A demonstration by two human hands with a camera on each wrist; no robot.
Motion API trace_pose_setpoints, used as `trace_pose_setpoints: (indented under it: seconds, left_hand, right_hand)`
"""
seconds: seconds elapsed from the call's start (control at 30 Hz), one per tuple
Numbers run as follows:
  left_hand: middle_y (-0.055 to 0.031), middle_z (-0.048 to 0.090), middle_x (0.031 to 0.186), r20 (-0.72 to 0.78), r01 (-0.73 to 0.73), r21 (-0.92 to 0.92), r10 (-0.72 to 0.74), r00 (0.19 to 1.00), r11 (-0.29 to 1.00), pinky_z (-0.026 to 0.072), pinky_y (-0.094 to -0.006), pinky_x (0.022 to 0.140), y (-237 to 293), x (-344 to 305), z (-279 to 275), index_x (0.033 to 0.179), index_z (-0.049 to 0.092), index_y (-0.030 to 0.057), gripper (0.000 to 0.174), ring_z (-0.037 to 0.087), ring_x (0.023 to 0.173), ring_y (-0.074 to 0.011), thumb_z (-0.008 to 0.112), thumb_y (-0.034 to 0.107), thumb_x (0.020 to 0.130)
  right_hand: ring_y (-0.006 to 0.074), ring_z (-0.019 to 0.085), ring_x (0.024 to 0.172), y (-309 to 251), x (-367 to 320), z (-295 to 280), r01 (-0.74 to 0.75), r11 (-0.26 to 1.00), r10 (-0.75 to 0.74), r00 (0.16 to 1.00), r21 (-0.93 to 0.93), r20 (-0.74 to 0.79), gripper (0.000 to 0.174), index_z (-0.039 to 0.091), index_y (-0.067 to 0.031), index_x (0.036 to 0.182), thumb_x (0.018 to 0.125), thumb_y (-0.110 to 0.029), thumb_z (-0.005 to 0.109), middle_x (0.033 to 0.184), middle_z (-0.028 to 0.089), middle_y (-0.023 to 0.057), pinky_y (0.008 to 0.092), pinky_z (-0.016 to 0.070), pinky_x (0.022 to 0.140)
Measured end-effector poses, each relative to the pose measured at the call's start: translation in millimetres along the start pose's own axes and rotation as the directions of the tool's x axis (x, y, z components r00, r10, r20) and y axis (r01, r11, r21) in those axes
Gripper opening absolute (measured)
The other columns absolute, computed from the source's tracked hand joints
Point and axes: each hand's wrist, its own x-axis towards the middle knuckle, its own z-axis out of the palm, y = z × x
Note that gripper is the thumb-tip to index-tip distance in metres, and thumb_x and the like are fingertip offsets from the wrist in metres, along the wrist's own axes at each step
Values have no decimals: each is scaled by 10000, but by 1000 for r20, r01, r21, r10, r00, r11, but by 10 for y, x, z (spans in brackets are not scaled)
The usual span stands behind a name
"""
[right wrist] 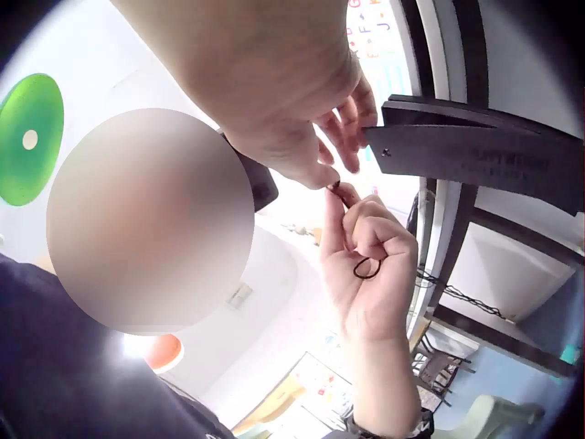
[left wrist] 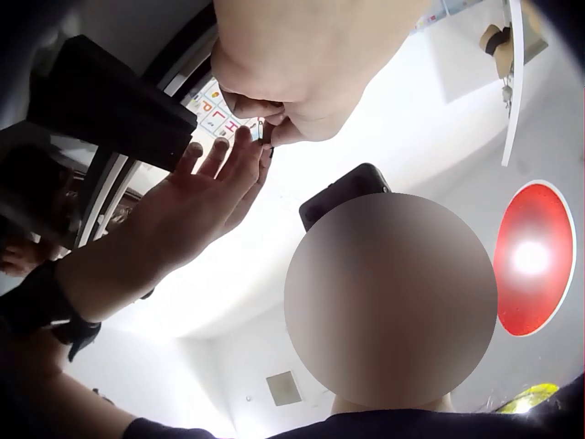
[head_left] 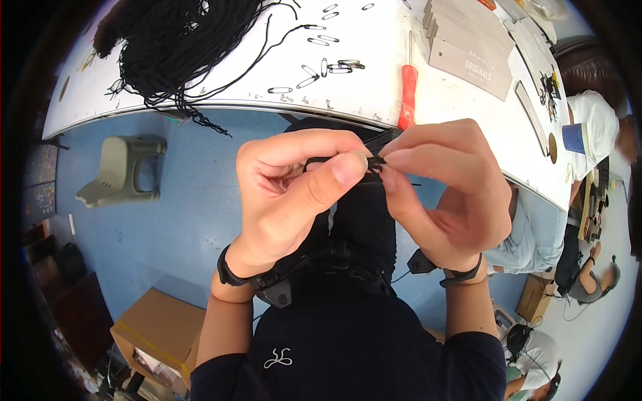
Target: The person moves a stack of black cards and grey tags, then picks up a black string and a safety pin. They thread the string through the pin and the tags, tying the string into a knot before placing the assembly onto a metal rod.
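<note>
A thin black cord [head_left: 376,161] is pinched between the fingertips of both hands in the head view. The left hand [head_left: 287,190] grips it with thumb and forefinger; the right hand [head_left: 458,184] pinches it from the other side, thumb below. A small cord loop [right wrist: 367,268] lies against the left palm in the right wrist view. Fingertips hide most of the cord's join, so its form cannot be told. Just behind the fingers are stacked dark cards [head_left: 382,140], seen larger in the right wrist view [right wrist: 484,155].
On the white table [head_left: 254,93] lie a heap of black cords [head_left: 180,47], several safety pins [head_left: 324,67], a red-handled screwdriver [head_left: 408,87] and grey printed tags [head_left: 471,63]. A stool [head_left: 124,170] and a cardboard box [head_left: 160,331] stand on the floor. Other people are at the right.
</note>
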Motion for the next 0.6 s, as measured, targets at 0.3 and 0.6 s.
trace_pose_setpoints:
  seconds: [0.3, 0.6]
  left_hand:
    - [-62, 646, 807, -12, -19, 49, 19, 1000, 999, 398, -168, 560, 7, -13, 2, 950, 651, -63, 165, 523, 666, -44, 657, 54, 833]
    - [-65, 645, 818, -68, -114, 143, 124, 990, 983, 381, -148, 541, -26, -21, 62, 957, 649, -65, 168, 517, 655, -36, 675, 5, 806]
  right_hand:
    - [217, 585, 674, -21, -14, -5, -5, 1000, 5, 1000, -15, -15, 294, 603, 30, 874, 608, 65, 724, 802, 632, 152, 277, 447, 579]
    - [217, 588, 675, -48, -2, -7, -16, 1000, 15, 1000, -24, -24, 334, 644, 21, 873, 579, -23, 798, 813, 647, 137, 272, 437, 569]
